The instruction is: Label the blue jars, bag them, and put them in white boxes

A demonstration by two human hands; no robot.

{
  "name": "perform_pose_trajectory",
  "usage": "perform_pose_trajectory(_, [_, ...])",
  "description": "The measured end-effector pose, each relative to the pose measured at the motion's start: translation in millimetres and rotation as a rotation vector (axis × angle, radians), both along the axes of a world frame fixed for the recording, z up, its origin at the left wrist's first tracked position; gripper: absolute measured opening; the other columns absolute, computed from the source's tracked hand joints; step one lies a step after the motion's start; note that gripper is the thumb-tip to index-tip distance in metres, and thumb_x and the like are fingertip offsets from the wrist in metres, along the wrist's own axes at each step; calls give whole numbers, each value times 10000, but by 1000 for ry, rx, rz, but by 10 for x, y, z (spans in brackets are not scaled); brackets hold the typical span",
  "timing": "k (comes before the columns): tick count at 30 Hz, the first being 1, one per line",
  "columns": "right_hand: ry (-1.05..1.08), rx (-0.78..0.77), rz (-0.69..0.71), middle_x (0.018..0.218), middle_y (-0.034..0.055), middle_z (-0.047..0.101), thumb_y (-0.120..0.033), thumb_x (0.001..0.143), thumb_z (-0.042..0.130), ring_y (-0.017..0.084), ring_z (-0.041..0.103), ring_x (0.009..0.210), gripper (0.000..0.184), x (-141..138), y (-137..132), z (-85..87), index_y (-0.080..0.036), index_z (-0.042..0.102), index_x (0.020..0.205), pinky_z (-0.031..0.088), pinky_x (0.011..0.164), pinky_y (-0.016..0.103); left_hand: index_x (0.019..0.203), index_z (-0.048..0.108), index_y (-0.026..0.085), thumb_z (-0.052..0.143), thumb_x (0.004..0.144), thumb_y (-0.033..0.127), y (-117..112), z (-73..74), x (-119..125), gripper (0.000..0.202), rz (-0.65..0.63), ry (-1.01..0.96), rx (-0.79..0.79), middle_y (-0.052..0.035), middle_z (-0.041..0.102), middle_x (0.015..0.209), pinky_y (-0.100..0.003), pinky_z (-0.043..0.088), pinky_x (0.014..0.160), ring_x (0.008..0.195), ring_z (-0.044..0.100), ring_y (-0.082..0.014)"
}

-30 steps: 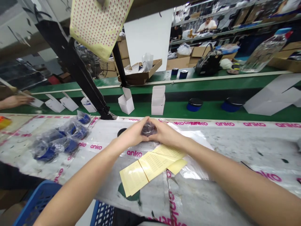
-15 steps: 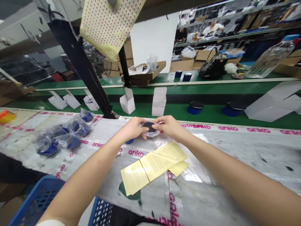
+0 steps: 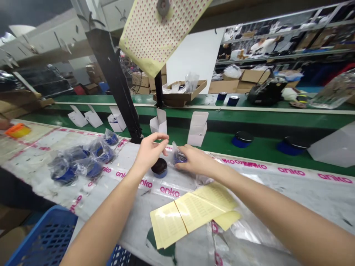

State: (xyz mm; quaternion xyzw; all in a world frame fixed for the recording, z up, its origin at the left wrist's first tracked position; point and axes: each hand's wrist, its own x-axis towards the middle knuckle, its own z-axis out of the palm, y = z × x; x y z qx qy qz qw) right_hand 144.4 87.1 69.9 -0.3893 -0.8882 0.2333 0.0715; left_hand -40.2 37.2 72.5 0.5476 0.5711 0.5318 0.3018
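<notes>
My right hand (image 3: 194,159) is closed around a blue, dark-topped round container in a clear plastic bag (image 3: 179,157). Just left of it, my left hand (image 3: 152,149) is raised with its fingers apart and nothing in them. Below that hand, an unbagged blue round container with a black top (image 3: 159,168) stands on the covered table. Yellow sheets of printed stickers (image 3: 194,210) lie in front of both hands. Several blue containers in clear bags (image 3: 80,160) are grouped to the left.
Along the green conveyor (image 3: 177,135) stand open white boxes (image 3: 197,129) and blue containers (image 3: 242,139). A dark post (image 3: 119,81) rises at left of centre. A blue basket (image 3: 44,236) is below the table edge. An orange-yellow object (image 3: 18,130) lies far left.
My left hand has let go of the bagged container and moved left, opening. My right hand keeps the container, now tipped. The unbagged container has come into fuller view, and the camera has turned left.
</notes>
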Motion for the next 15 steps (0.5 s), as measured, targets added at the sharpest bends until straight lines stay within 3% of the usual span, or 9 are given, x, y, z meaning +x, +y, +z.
perform_pose_trajectory(2, [10, -33, 38, 974, 107, 712, -377, 802, 764, 278, 667, 859, 348, -123, 187, 214, -153, 707, 1063, 495, 722, 342, 950, 668, 164, 655, 842, 361, 50, -175, -150, 226, 129, -91, 95, -8, 695, 762, -245, 470, 565, 507, 597, -103])
perform_pose_trajectory(4, [99, 8, 51, 938, 61, 717, -387, 826, 726, 239, 660, 823, 310, -317, 394, 451, -183, 701, 1059, 495, 710, 316, 909, 650, 161, 641, 838, 379, 112, -345, -264, 229, 181, -118, 116, -15, 692, 820, -239, 471, 558, 500, 576, -87])
perform_pose_trajectory(7, [277, 347, -45, 1116, 107, 666, -324, 844, 670, 275, 642, 969, 390, -741, 667, 661, -161, 646, 1198, 502, 802, 348, 864, 661, 154, 655, 822, 374, 179, -523, -342, 224, 155, -95, 68, -8, 676, 752, -231, 451, 530, 499, 580, -100])
perform_pose_trajectory(10, [125, 632, -91, 1345, 179, 534, -265, 868, 628, 314, 603, 1103, 518, -1147, 852, 599, -153, 544, 1367, 500, 868, 386, 868, 677, 156, 652, 826, 353, 184, -606, -351, 203, 112, -61, 23, -4, 684, 737, -228, 445, 520, 495, 586, -108])
perform_pose_trajectory(12, [-13, 659, -74, 1357, 194, 532, -234, 863, 645, 329, 591, 1127, 493, -1317, 930, 469, -164, 571, 1345, 498, 881, 400, 872, 683, 159, 643, 832, 332, 169, -633, -354, 182, 88, -38, -2, -4, 692, 755, -228, 453, 533, 508, 594, -109])
perform_pose_trajectory(15, [-106, 644, -105, 1219, 217, 623, -254, 873, 667, 363, 571, 1131, 362, -1421, 987, 278, -137, 642, 1215, 493, 884, 445, 889, 686, 162, 613, 849, 309, 162, -652, -381, 169, 54, -13, -40, -11, 705, 797, -230, 462, 557, 540, 606, -112])
